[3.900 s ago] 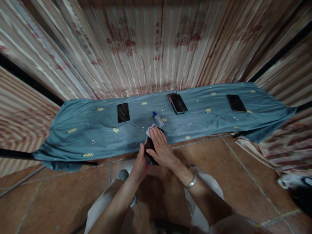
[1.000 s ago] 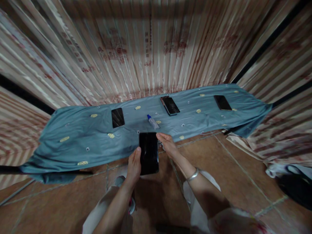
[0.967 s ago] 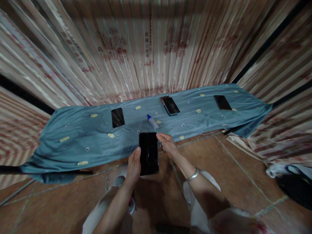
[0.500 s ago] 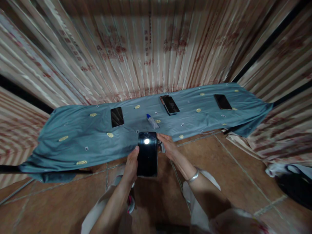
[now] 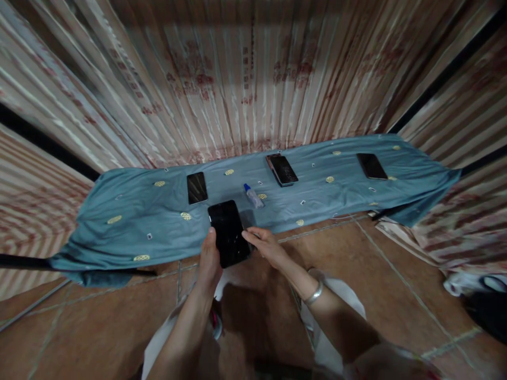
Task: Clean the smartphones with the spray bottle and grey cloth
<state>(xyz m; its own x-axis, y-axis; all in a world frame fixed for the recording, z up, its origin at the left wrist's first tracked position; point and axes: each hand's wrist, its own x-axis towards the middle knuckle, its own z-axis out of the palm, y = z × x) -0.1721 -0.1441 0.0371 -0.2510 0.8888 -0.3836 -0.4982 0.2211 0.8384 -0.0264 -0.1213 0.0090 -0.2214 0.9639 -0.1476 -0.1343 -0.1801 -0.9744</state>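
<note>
Holding black phone (image 5: 227, 237) on near-left side of blue-capped bottle (image 5: 253, 196). Clamped by left hand (image 5: 210, 258) along left edge; pinched by right hand (image 5: 267, 247) at right edge. Best gripped lightly, edges only, avoiding smudges.

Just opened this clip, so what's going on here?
A person holds a dark phone in front of them, the left hand gripping its left edge and the right hand at its right edge. Beyond it, a small blue-capped bottle lies on a blue-green cloth. Also on the cloth are a single phone to the left, a small stack topped by a phone, and another phone farther right.
</note>
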